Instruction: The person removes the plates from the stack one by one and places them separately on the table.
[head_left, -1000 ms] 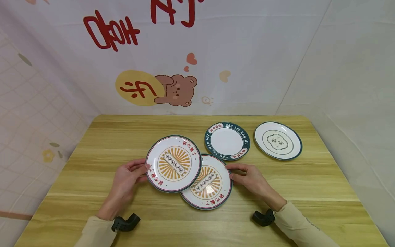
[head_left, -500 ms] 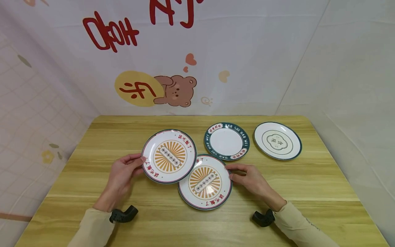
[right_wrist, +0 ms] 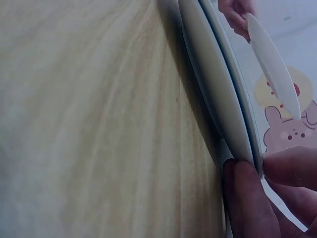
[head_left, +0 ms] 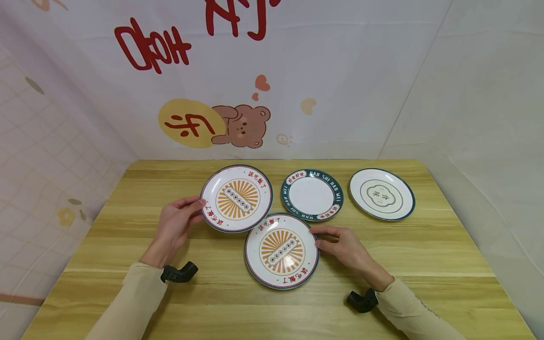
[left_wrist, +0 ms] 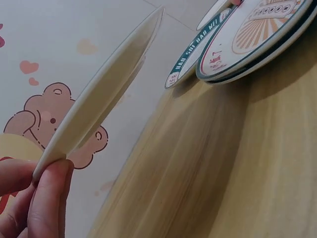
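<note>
My left hand [head_left: 176, 226] pinches the left rim of a white plate [head_left: 227, 217] with an orange sunburst; the left wrist view shows this plate [left_wrist: 94, 99] raised above the table, fingers under its edge. Nearer the front lie stacked sunburst plates [head_left: 263, 269], at least two, as their doubled rims [right_wrist: 223, 74] in the right wrist view show. My right hand [head_left: 346, 248] holds the right rim of that stack between thumb and fingers. Behind the stack rests a green-rimmed plate [head_left: 312, 194].
A thin-rimmed white plate [head_left: 401, 200] with a central emblem lies at the back right of the wooden table [head_left: 255, 316]. A patterned cloth wall [head_left: 340, 61] rises behind the table's back edge.
The left hand has carried its plate back, away from the front stack, which it overlapped a second ago in view. The right hand and the stack have stayed in place.
</note>
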A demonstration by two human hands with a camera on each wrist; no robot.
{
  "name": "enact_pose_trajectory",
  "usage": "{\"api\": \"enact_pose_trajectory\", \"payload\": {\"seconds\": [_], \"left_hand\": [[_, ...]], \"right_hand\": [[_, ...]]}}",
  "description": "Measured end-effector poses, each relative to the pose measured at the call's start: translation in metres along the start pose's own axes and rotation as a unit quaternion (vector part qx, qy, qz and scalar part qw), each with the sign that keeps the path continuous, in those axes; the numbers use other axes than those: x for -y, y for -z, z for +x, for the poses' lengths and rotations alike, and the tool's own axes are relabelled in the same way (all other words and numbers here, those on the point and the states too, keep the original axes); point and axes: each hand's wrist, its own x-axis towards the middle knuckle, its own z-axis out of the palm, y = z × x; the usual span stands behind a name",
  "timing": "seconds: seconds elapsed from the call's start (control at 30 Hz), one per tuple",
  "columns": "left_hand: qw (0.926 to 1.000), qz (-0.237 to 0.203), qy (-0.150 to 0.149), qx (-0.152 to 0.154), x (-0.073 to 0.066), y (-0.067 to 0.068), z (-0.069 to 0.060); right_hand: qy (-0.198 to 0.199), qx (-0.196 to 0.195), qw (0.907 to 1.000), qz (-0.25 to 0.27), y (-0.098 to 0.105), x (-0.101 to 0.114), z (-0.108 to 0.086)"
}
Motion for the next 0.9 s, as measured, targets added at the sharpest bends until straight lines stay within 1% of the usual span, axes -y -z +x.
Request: {"api": "enact_pose_trajectory", "payload": {"seconds": [0.2,0.4,0.47,0.57,0.7,0.9], "left_hand": [[0.9999,0.003,0.003,-0.016,-0.003,-0.005,0.013],[0.9994,-0.022,0.009,-0.027,-0.002,-0.008,0.028],[0.9992,-0.024,0.010,-0.030,-0.001,-0.009,0.032],[0.9991,-0.018,0.019,-0.035,0.001,-0.010,0.039],[0.9985,0.001,0.032,-0.045,0.002,-0.012,0.046],[0.9975,0.024,0.038,-0.055,0.006,-0.014,0.056]], "right_hand": [[-0.001,0.000,1.0000,-0.001,0.000,0.000,0.000],[-0.014,-0.002,0.9999,0.003,-0.001,0.001,0.000],[-0.012,-0.004,0.9999,-0.001,-0.001,0.001,0.000],[-0.011,-0.006,0.9999,-0.007,-0.001,0.001,0.001],[-0.009,-0.009,0.9998,-0.012,-0.001,0.001,0.001],[-0.005,-0.010,0.9999,-0.012,-0.002,0.001,0.000]]}}
